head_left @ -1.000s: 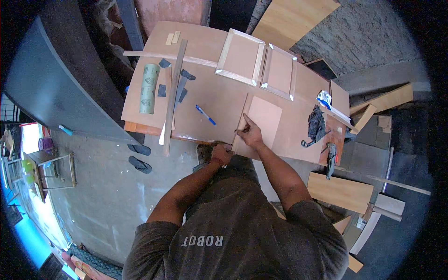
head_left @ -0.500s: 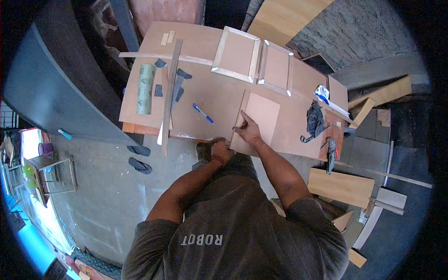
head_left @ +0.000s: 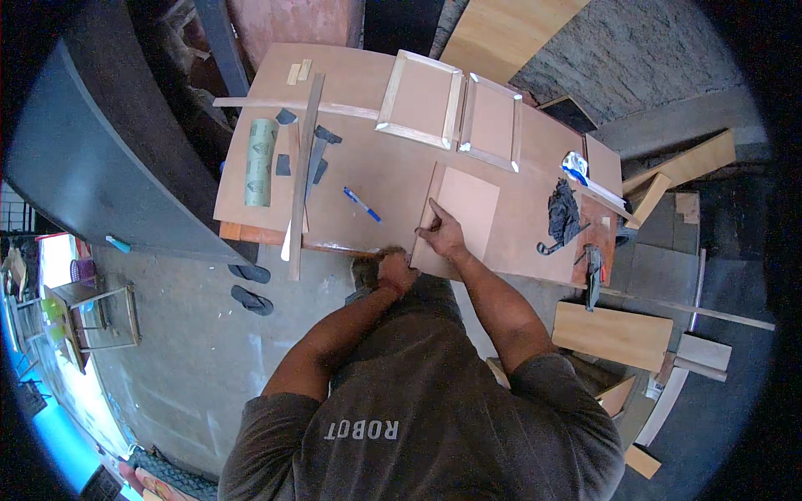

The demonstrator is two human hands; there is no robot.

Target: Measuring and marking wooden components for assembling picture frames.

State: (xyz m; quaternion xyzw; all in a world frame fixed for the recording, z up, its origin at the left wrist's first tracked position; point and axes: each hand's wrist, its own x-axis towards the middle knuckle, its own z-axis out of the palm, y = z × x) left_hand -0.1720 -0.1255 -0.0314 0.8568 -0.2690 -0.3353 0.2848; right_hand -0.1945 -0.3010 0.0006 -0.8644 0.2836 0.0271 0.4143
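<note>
On the far left, a dark sandal (head_left: 251,301) lies on the floor. Then, up on the table (head_left: 384,175), there is a green roll (head_left: 259,163), and some dark scraps (head_left: 283,164) lie just beside it. A long strip (head_left: 307,179) comes next and pokes out past the front edge. Nobody is touching it. A blue pen (head_left: 362,205) lies by itself.

Next is the left hand (head_left: 397,272), low down at the front edge of the table. Its fingers are curled in, but I cannot tell if they hold anything. Farther back is one wood frame (head_left: 413,137). It has all four sides, with white bits at the corners, so it looks nearly made.

The thin strip (head_left: 435,182) lies near the front of the table, along the left side of a flat board (head_left: 469,196). I cannot tell if it sits on the board or right beside it. The right hand (head_left: 444,234) is on the strip, thumb and pointing finger a bit apart, pressing it down. I see a strip on just this one side of the board, so this part looks only begun.

Behind the board is another frame (head_left: 518,134), four sides on too. On the right is a black crumpled thing (head_left: 562,215)
</note>
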